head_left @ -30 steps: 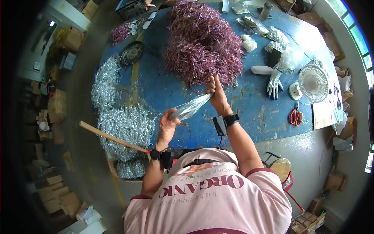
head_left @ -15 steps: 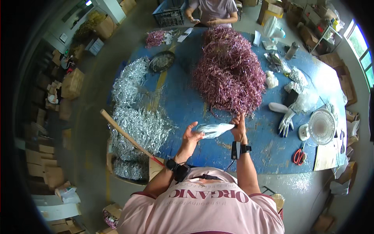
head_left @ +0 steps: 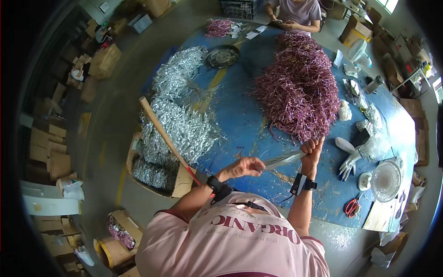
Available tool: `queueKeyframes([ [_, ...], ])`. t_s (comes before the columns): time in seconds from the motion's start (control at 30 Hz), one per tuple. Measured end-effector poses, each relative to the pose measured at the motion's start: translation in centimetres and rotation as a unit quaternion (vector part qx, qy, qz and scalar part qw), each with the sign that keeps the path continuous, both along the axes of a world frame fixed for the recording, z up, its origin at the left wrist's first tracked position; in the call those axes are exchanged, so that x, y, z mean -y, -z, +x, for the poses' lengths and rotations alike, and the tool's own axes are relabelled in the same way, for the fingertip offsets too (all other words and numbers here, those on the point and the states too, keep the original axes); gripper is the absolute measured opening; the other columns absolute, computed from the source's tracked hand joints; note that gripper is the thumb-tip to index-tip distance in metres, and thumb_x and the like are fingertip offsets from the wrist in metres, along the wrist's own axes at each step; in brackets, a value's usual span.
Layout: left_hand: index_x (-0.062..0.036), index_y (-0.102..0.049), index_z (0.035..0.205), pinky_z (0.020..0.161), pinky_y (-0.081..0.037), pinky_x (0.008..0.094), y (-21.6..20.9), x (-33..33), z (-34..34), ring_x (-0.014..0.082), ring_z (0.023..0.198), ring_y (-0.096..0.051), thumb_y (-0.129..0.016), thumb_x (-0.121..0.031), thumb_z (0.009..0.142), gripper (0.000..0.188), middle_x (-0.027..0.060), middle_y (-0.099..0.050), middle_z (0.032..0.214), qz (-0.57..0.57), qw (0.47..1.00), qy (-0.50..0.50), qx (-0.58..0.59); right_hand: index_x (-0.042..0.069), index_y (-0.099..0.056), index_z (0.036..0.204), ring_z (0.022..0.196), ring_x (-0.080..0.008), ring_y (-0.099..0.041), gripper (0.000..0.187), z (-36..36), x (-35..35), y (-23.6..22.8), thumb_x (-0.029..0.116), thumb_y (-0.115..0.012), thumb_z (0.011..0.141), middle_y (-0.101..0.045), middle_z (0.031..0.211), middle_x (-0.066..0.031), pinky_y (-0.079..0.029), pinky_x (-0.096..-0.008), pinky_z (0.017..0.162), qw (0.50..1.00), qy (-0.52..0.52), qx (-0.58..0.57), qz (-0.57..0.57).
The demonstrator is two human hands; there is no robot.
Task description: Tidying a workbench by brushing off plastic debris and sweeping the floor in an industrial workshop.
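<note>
A bundle of thin, whitish, see-through strands (head_left: 284, 160) is stretched between my hands, low over the near side of the blue table (head_left: 240, 124). My right hand (head_left: 312, 150) is closed around its right end, beside the near edge of a big pink tinsel heap (head_left: 302, 87). At the left end, the curled fingers of my left hand (head_left: 244, 167) pinch the strands. Silver tinsel (head_left: 180, 122) lies in a large pile to the left of that hand. A wooden stick (head_left: 161, 128) with a red lower part slants past my left forearm.
A cardboard box (head_left: 184, 182) holds silver tinsel at the near left. On the right are a white fan (head_left: 385, 181), red-handled scissors (head_left: 352, 207), a glove (head_left: 349, 166) and plastic bags. Another person (head_left: 297, 16) is at the far edge, near a dark round tray (head_left: 223, 57).
The strands went from a loose, fanned bundle to a narrower, stretched one. My left fingers, more spread before, have curled in on its end. The whole view has shifted and tilted.
</note>
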State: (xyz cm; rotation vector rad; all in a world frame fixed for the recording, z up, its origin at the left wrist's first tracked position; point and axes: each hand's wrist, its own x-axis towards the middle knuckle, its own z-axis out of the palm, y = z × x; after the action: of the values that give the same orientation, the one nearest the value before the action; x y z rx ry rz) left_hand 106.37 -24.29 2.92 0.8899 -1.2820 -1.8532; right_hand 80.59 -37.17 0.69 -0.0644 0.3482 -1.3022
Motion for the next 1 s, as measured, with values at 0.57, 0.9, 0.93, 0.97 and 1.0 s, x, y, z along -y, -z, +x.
queueKeyframes([
  [0.57,-0.0096,-0.051,0.115,0.069,-0.045,0.0258,-0.9,1.3,0.5,0.0098,0.074,-0.053,-0.067,-0.011,0.072,0.046,0.0016,-0.059,0.093,-0.137,0.953,0.046,0.266,0.014,-0.054,0.073,0.036,-0.0039,-0.029,0.036,-0.1,0.4,2.1,0.046,-0.043,0.087,-0.033,0.046,0.0081,-0.024,-0.0187,0.036,0.985,0.036,0.165,-0.017],
  [0.9,-0.0055,-0.043,0.123,0.072,-0.044,0.0238,3.1,0.5,0.4,0.0113,0.078,-0.054,-0.059,-0.026,0.082,0.048,0.004,-0.055,0.097,0.142,0.978,-0.148,0.029,0.012,-0.049,0.075,0.038,-0.0058,-0.027,0.043,-0.9,-2.5,4.8,0.052,-0.038,0.086,-0.029,0.048,0.0073,-0.024,-0.0204,0.038,0.987,0.028,-0.102,0.121],
  [0.93,-0.0066,-0.043,0.124,0.072,-0.043,0.0234,3.1,0.5,0.6,0.0107,0.079,-0.055,-0.058,-0.027,0.083,0.048,0.0038,-0.056,0.098,0.141,0.961,-0.227,0.078,0.012,-0.049,0.075,0.038,-0.0058,-0.027,0.043,-1.8,-2.9,5.7,0.052,-0.038,0.086,-0.029,0.048,0.0073,-0.024,-0.0204,0.038,0.987,0.041,-0.104,0.115],
  [0.97,-0.0067,-0.043,0.123,0.072,-0.044,0.0232,3.6,0.2,1.7,0.0108,0.08,-0.055,-0.057,-0.027,0.084,0.047,0.0039,-0.057,0.098,0.155,0.955,-0.228,0.11,0.01,-0.051,0.077,0.038,-0.0067,-0.029,0.044,-2.4,-3.3,5.8,0.052,-0.04,0.086,-0.032,0.048,0.0062,-0.026,-0.0209,0.038,0.963,0.046,-0.207,0.166],
  [1.0,-0.0068,-0.043,0.123,0.071,-0.044,0.023,4.3,0.0,3.3,0.011,0.082,-0.056,-0.056,-0.027,0.084,0.045,0.0041,-0.057,0.099,0.168,0.948,-0.228,0.143,0.009,-0.052,0.079,0.038,-0.0076,-0.031,0.045,-3.3,-3.4,5.7,0.052,-0.041,0.085,-0.034,0.049,0.0051,-0.027,-0.0214,0.039,0.926,0.053,-0.305,0.215],
])
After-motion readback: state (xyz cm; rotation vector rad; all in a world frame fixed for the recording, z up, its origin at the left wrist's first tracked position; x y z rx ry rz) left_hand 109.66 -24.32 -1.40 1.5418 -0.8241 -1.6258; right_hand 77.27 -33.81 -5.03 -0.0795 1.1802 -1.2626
